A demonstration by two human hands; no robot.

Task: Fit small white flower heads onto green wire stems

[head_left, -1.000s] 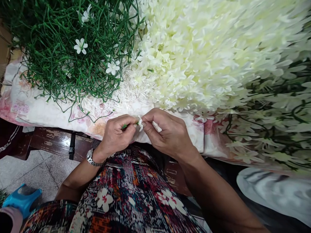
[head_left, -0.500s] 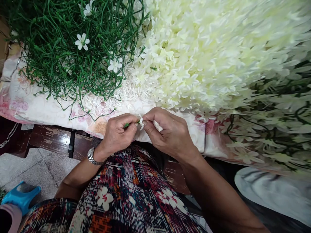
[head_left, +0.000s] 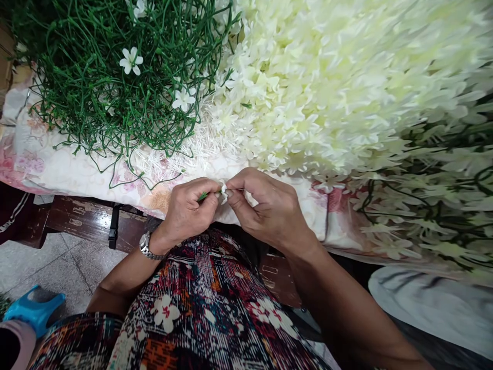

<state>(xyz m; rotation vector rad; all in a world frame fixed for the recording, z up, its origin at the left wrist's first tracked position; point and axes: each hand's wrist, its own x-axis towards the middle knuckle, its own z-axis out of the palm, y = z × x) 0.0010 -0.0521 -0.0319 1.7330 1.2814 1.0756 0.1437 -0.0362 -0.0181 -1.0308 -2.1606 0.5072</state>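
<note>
White petals of one small blossom (head_left: 224, 193) showed between my two hands, above the near edge of the floral cloth (head_left: 82, 174). My left hand (head_left: 191, 208) pinched a short green stem (head_left: 203, 196) between thumb and forefinger, just beside the flower. My right hand (head_left: 271, 211) pinched the blossom from its other side; the fingertips partly hid the contact. Beyond lay a tangle of green stems (head_left: 111, 97), with a heap of pale blossoms (head_left: 304, 97) to its right. Assessment: the parts were slight, so sound handling required a steady hold close to the flower, light pressure lest the petals crease, both pinches kept in line, and small, straight movements without twisting.
</note>
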